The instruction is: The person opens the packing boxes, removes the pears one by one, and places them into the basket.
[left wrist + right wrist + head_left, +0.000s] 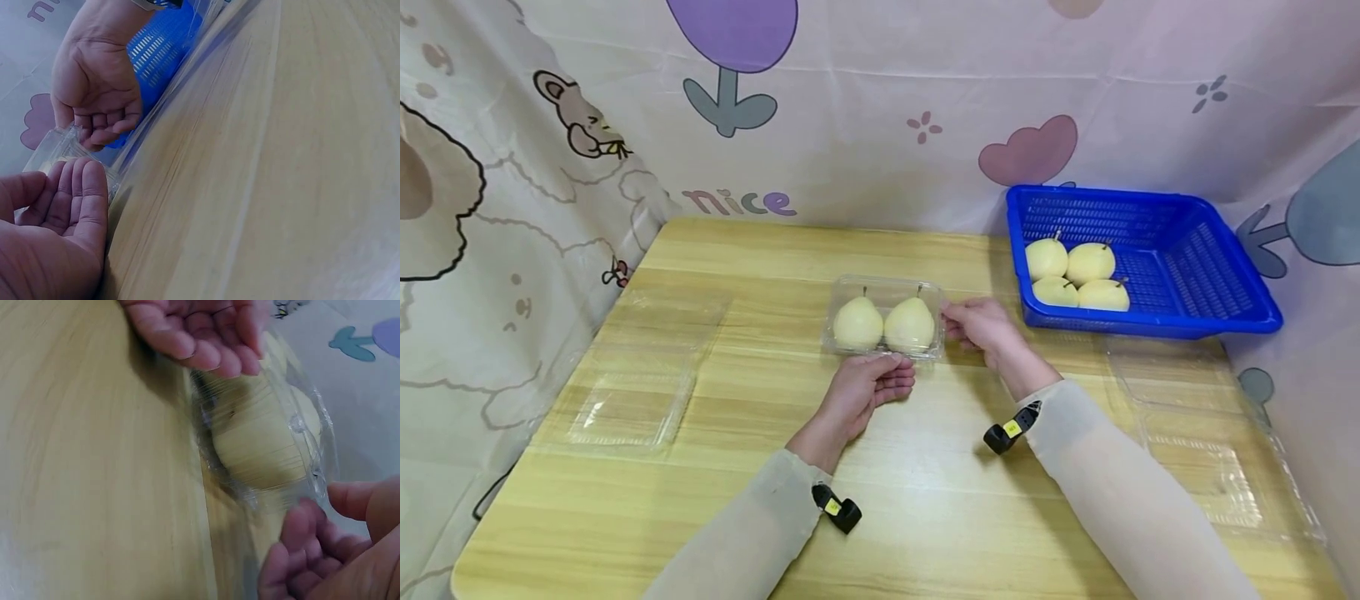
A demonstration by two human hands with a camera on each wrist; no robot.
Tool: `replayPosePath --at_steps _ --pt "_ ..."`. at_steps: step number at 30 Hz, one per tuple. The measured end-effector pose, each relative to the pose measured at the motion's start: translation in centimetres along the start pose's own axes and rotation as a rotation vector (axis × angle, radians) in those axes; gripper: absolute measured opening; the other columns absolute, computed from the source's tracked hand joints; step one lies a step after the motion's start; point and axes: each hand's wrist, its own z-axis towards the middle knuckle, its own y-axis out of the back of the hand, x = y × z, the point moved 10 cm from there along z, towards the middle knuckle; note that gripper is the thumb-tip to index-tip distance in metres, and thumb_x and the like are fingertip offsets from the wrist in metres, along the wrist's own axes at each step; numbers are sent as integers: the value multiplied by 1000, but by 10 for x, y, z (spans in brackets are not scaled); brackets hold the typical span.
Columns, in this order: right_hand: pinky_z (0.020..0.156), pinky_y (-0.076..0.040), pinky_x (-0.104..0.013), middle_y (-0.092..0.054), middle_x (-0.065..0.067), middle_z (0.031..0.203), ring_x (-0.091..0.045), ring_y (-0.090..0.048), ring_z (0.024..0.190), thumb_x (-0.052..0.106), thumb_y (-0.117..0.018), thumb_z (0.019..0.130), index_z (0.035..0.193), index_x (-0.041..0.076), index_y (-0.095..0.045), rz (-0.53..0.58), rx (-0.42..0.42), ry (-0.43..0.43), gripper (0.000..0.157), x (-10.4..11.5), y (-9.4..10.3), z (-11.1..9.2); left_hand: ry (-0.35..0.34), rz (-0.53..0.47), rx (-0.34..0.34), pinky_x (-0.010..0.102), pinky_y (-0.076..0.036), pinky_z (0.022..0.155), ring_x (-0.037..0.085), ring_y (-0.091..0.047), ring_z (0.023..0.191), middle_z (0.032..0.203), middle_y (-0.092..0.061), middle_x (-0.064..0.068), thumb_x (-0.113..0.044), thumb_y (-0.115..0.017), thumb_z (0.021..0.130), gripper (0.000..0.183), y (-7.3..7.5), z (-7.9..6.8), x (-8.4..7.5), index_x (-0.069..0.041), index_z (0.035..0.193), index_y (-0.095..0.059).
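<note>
A clear plastic clamshell box stands on the table with its lid over the contents. Two pale yellow pears show side by side inside, stems up. My left hand is at the front edge, its thumb near the rim and fingers curled below. On the right side, my right hand pinches the box's rim near the corner between thumb and forefinger. In the right wrist view, the box lies between both hands, and that picture is slightly blurred.
A blue plastic basket at the back right holds several pears in its left part. Open clear boxes lie at the left and right of the wooden table. A printed curtain hangs behind.
</note>
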Motion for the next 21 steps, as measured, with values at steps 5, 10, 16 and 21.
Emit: replayPosePath --at_steps 5,10,16,21 --pt "69 -49 -26 -61 4 82 -13 -57 79 25 -68 103 101 -3 -67 -82 -71 47 28 8 6 -5 -2 6 -1 27 -64 78 15 -76 82 94 -78 8 -10 -59 106 29 0 0 0 14 119 -68" --pt "65 -50 -24 -62 6 76 -12 -60 74 20 -68 102 99 1 -70 -21 -45 33 20 5 3 -4 2 13 5 27 -64 79 15 -76 82 92 -78 7 -10 -59 106 30 -1 0 0 15 119 -68" --pt "66 -52 -23 -66 6 77 -8 -61 68 19 -64 105 106 5 -69 151 74 -46 15 -7 -8 -4 8 13 4 27 -65 79 16 -76 83 95 -79 9 -10 -59 106 29 0 0 0 14 119 -69" --pt "72 -51 -25 -67 5 83 -11 -61 77 25 -63 107 107 7 -67 178 186 -87 18 -13 -14 -6 3 11 -1 27 -65 79 15 -76 82 96 -78 10 -10 -58 106 29 1 1 -1 14 118 -68"
